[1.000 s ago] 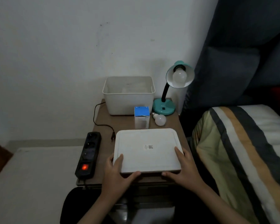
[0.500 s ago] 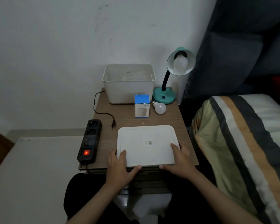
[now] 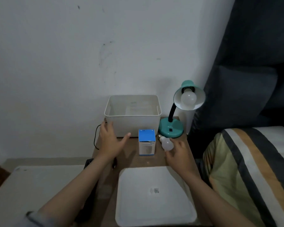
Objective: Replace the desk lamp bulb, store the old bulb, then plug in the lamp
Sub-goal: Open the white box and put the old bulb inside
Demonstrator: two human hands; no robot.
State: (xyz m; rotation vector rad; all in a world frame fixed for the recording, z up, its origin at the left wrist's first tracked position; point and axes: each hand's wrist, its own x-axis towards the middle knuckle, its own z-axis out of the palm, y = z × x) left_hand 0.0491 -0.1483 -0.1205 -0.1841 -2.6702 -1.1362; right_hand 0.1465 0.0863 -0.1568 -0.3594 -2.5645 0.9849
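Head view: open white bin (image 3: pixel 132 119), contents unclear.

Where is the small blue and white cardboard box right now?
The small blue and white cardboard box stands upright mid-table, just in front of the white plastic bin, with the loose white bulb to its right.

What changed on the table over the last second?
Both hands let go of the lid. The left hand reached open toward the bin; the right hand went to the loose bulb. Lid, box and lamp stayed put.
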